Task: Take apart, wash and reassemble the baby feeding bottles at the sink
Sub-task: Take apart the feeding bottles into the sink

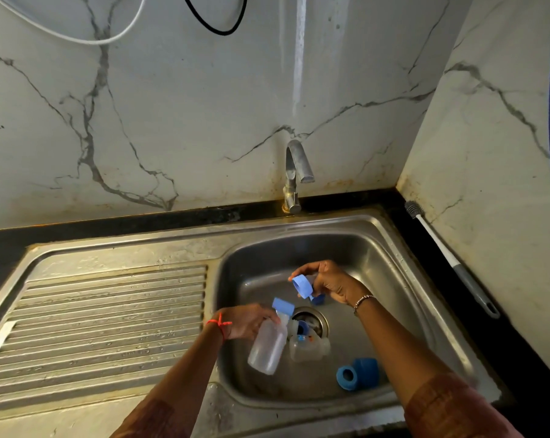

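head cam looking down. a white marble-look wall (172, 105) with grey veins fills the back, with a black stone bench (109, 226) under it. a stainless steel sink (378, 263) is set into the bench, with its ribbed steel drainboard (109, 311) off to the left. a curved steel tap (294, 172) stands at the sink's back edge. a long grey and white bottle brush (450, 257) lies on the bench along the right wall.

both hands are over the basin. the left hand (245, 320) grips a clear plastic feeding bottle (267, 346) near its top. the bottle is tilted and has a light blue screw collar (283, 305) on its neck. the right hand (333, 282) pinches a light blue round cap (302, 286) between its fingertips, up and to the right of that bottle and not touching it.

a second clear bottle (308, 346) lies on its side on the basin floor, right beside the round drain (314, 317). two dark blue caps (357, 373) lie touching each other at the front right of the basin. a small dark blue piece (318, 299) sits just below the right hand, can't tell what it is.
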